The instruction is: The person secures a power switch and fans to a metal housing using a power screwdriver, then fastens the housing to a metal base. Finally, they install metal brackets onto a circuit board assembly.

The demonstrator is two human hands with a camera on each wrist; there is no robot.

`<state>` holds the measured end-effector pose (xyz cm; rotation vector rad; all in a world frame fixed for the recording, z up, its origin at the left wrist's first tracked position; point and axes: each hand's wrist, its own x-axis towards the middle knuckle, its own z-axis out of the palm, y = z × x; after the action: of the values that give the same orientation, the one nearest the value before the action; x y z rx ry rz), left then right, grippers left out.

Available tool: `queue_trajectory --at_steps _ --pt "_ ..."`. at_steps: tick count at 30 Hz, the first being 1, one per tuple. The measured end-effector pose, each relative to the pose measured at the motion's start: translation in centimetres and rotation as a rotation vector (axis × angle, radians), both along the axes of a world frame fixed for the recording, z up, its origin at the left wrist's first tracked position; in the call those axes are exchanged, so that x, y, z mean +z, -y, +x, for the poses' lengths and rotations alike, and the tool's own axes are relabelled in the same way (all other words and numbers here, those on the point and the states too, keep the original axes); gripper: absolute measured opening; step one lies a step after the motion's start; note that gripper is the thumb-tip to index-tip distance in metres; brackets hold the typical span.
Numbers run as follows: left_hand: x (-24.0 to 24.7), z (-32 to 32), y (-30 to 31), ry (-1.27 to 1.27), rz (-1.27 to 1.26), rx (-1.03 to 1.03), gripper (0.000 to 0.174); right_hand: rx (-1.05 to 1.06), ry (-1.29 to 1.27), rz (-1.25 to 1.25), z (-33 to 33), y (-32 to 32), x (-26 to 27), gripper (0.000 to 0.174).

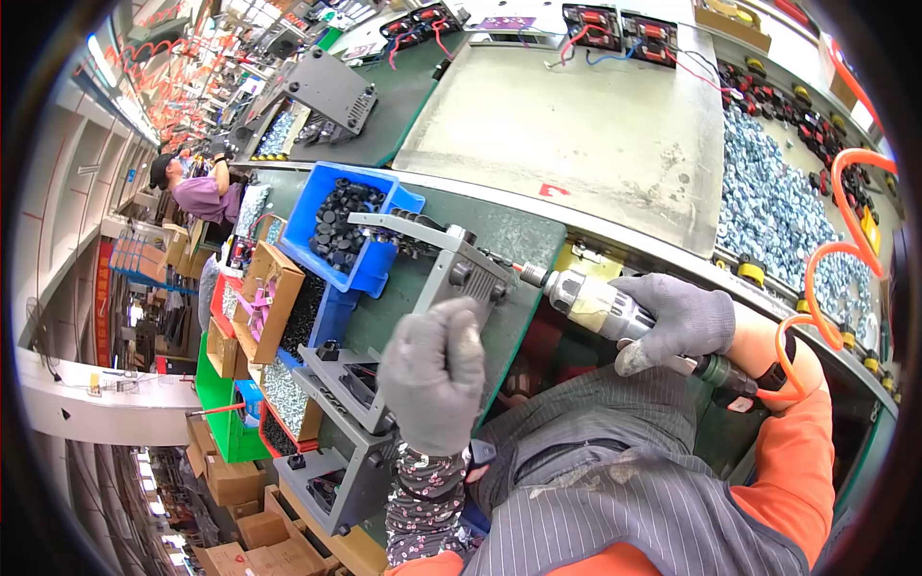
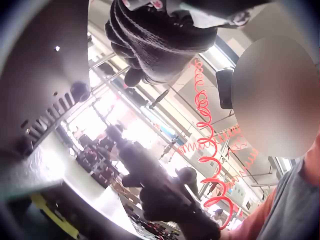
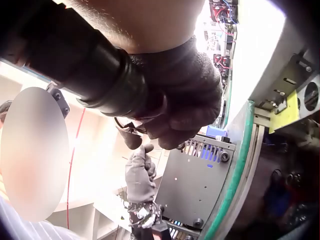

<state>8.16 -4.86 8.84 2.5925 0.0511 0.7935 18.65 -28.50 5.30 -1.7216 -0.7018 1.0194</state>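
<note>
My right hand [image 1: 682,322], in a grey glove, grips a power screwdriver [image 1: 595,302] with a silver body. The driver's bit points left at a grey metal housing [image 1: 451,274], close to a black foot at its corner. Vent slots and black round feet show on the housing's panel [image 3: 192,182] in the right wrist view. My gloved left hand [image 1: 437,374] is raised beside the housing's near side, fingers curled in. No object shows in the left hand; the inside of its palm is hidden.
A blue bin [image 1: 302,226] of black round parts stands beyond the housing. More grey housings [image 1: 346,470] stand at left. Silver fasteners [image 1: 783,206] are heaped at right, near an orange coiled hose [image 1: 845,252]. Another person [image 1: 202,197] is at far left.
</note>
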Motion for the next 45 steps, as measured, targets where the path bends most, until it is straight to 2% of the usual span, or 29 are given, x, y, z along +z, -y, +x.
queue_trajectory --at_steps 2,3,5,6,9,12,14,16,19,23,26,28,29,30,31,32,33,35,36,40,41,43,45 --pt "0.0 1.3 -1.4 0.166 0.242 0.142 0.016 0.012 -0.016 0.03 0.2 -0.4 0.3 0.057" --pt "-0.4 1.7 -2.1 0.172 0.242 0.15 0.016 0.004 -0.067 0.03 0.2 -0.6 0.4 0.056" --pt "-0.9 2.2 -3.1 0.103 0.333 0.288 0.017 0.0 -0.114 0.03 0.3 -1.0 0.5 0.056" --pt "-0.8 2.0 -2.7 -0.112 0.247 0.364 0.022 -0.003 -0.132 0.023 0.3 -1.2 0.6 0.056" --pt "-1.0 2.2 -3.0 -0.22 0.361 0.374 0.025 -0.015 -0.155 0.026 0.4 -1.8 1.0 0.056" --pt "-1.2 2.4 -3.1 -0.18 0.401 0.344 0.03 -0.011 -0.171 0.027 0.5 -2.2 1.4 0.056" --pt "-1.3 2.5 -3.2 -0.184 0.423 0.347 0.031 0.009 -0.024 -0.086 0.9 -2.1 1.7 0.056" --pt "-1.7 2.6 -3.6 -0.078 0.494 0.296 0.034 0.03 0.018 -0.121 1.1 -2.3 2.2 0.056" --pt "-1.4 2.4 -3.3 -0.157 0.434 0.316 0.032 0.061 0.12 -0.181 1.1 -2.6 3.1 0.057" --pt "-1.4 2.3 -3.4 -0.135 0.441 0.296 0.026 0.073 0.271 -0.185 1.0 -2.7 2.7 0.061" --pt "-1.4 1.9 -2.9 -0.019 0.327 0.21 0.02 0.018 0.198 -0.259 0.4 -2.6 3.7 0.063" --pt "-1.7 0.3 -1.3 0.139 -0.037 -0.049 0.017 0.017 0.228 -0.18 -0.1 -1.8 2.1 0.064" --pt "-2.0 -1.5 -0.4 -0.121 -0.443 -0.049 0.019 0.02 0.253 -0.103 -0.6 -1.3 0.8 0.065" --pt "-2.6 -2.4 -0.6 -0.283 -0.945 -0.151 0.021 -0.007 0.261 0.006 -1.3 -0.8 -0.3 0.062" --pt "-3.8 -2.9 -1.0 -0.446 -1.449 -0.253 0.025 0.033 0.182 0.05 -1.8 -0.3 -0.7 0.061" --pt "-6.9 -2.9 -1.9 -0.543 -1.947 -0.232 0.031 0.03 0.105 0.045 -2.5 0.0 -0.6 0.062" --pt "-8.9 -3.1 -2.5 -0.546 -1.952 -0.229 0.031 0.025 0.033 0.043 -3.2 0.3 -0.6 0.063" --pt "-11.2 -3.8 -3.3 -0.666 -2.36 -0.223 0.03 0.027 0.071 0.157 -4.4 0.8 -3.3 0.067" --pt "-11.4 -4.3 -3.4 -0.678 -2.387 -0.321 0.028 0.025 0.018 0.131 -5.0 0.9 -3.4 0.067" --pt "-12.3 -5.0 -2.9 -0.576 -2.304 -0.339 0.029 0.078 -0.12 0.02 -6.0 1.1 -3.3 0.069" --pt "-12.2 -4.8 -2.7 -0.575 -2.313 -0.335 0.029 0.081 -0.124 0.012 -6.2 1.0 -3.7 0.069" --pt "-11.5 -4.4 -2.2 -0.538 -2.243 -0.159 0.03 0.08 -0.074 0.115 -6.7 1.0 -4.8 0.071" --pt "-11.6 -4.6 -2.4 -0.522 -2.239 -0.225 0.031 0.097 -0.06 0.093 -6.9 0.8 -4.4 0.073"
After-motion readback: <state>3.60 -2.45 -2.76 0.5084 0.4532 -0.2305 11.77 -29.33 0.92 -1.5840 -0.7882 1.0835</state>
